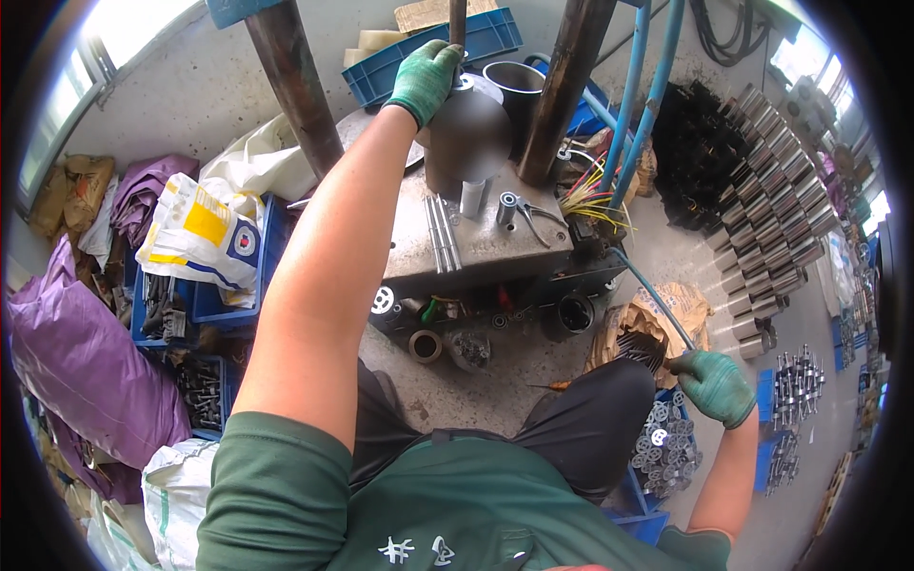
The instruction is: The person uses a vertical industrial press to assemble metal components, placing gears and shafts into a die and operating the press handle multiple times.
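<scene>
My left hand [426, 80], in a green glove, reaches up to a vertical metal rod [458, 21]. Its fingers are curled beside the rod's lower end, next to a pale metal ring [464, 84]; what they grip is mostly hidden. A blurred patch covers the area just below. At the right, my right hand [716, 386], also gloved, is wrapped round the end of a thin blue lever [657, 297]. On the metal table [405, 249] lie several slim rods [443, 233], pliers [541, 221], an upright pale cylinder [471, 198] and a dark-bored metal sleeve [507, 207].
Thick steel columns [293, 86] flank the work spot. Blue pipes and yellow wires [595, 198] run at its right. Stacked metal cylinders [776, 209] line the right side. A bin of grey round parts [664, 447] sits by my right knee; sacks [95, 366] crowd the left.
</scene>
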A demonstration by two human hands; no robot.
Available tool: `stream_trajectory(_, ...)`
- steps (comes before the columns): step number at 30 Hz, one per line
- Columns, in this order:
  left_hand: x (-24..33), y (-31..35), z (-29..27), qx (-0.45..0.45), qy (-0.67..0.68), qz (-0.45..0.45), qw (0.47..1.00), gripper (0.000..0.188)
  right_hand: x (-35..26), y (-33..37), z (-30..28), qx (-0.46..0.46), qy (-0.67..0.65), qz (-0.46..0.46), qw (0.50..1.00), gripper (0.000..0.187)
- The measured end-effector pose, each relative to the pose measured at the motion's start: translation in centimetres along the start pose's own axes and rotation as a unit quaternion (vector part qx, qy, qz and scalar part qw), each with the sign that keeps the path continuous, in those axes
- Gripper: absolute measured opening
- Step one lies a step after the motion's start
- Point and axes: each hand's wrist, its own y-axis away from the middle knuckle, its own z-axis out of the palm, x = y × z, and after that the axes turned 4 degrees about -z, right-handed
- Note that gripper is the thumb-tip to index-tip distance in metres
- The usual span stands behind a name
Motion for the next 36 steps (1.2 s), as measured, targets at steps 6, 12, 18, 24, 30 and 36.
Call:
stream_trajectory(6, 0.3, 0.0, 0.3, 0.002, 0.015, -0.001, 1.000, 0.032, 0.5, -0.8, -1.5, 0.107, -0.041, 0.005, 0.993, 0.030)
stream_trajectory(12, -0.2, -0.2, 1.3, 0.009, 0.054, 0.021, 0.998, 0.042, 1.5, -8.7, -7.0, 0.425, 0.040, -0.043, 0.903, 0.027)
stream_trajectory(18, -1.0, -0.6, 0.7, -0.002, 0.045, 0.004, 0.999, 0.042, 2.4, -16.5, -12.8, 0.474, 0.094, -0.004, 0.876, 0.040)
stream_trajectory(24, -0.5, -0.1, 0.7, -0.027, 0.100, -0.015, 0.995, 0.035, 1.3, -19.3, -15.5, 0.417, 0.122, 0.047, 0.900, 0.062)
stream_trajectory(30, 1.7, 3.9, 1.3, 0.007, -0.018, 0.194, 0.981, 0.033, 2.4, -19.9, -14.9, 0.427, 0.108, 0.056, 0.896, 0.079)
stream_trajectory(36, 5.4, 16.1, 4.4, 0.007, -0.059, 0.338, 0.939, 0.031, 1.9, -19.1, -14.8, 0.409, 0.102, 0.056, 0.905, 0.066)
